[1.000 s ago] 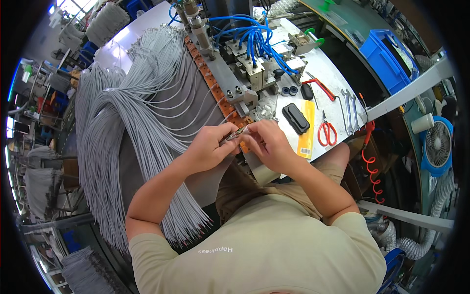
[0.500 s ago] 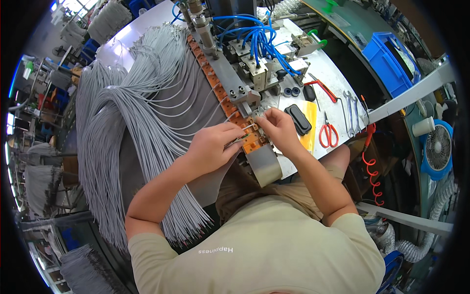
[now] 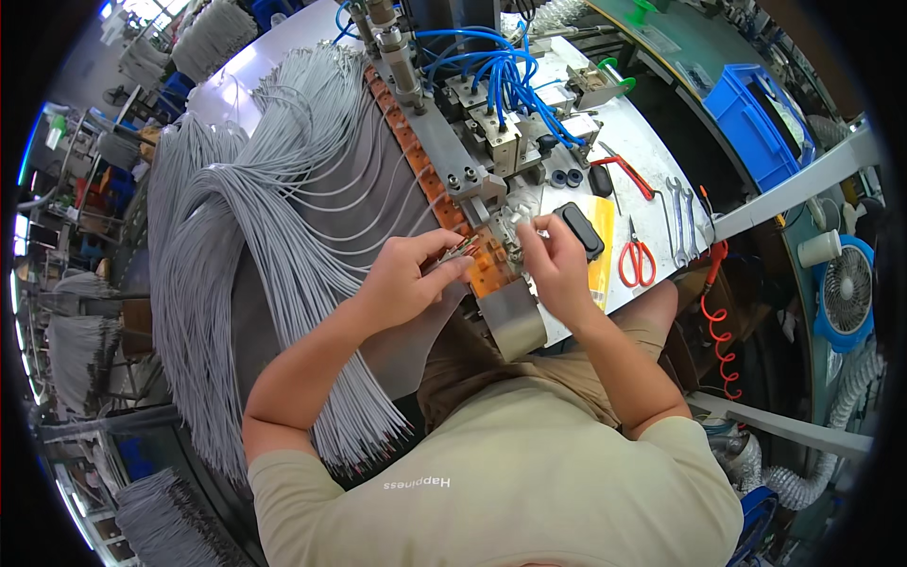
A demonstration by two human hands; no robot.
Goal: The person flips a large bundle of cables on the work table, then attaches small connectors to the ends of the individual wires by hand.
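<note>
My left hand (image 3: 404, 279) is closed, thumb against fingers, on a small bunch of wire ends (image 3: 462, 249) with reddish and pale tips. They sit over the near part of an orange slotted strip (image 3: 490, 267). To the right of that strip is my right hand (image 3: 561, 274), its fingers curled together. Whatever is between them is too small to make out. Shiny small metal parts (image 3: 511, 227) lie just beyond its fingertips. Several grey cables (image 3: 364, 253) run from a large bundle (image 3: 219, 194) on the left toward the strip.
A metal press with cylinders (image 3: 402, 68) and blue air hoses (image 3: 501, 80) stands ahead. On the white bench are a black oblong part (image 3: 579, 231), yellow sheet (image 3: 602, 210), red-handled scissors (image 3: 637, 263) and wrenches (image 3: 678, 219). A blue fan (image 3: 844, 288) is at the right.
My right hand has drawn back from the orange strip toward the right. My left hand has shifted slightly, and the wire ends in it are now raised above the strip.
</note>
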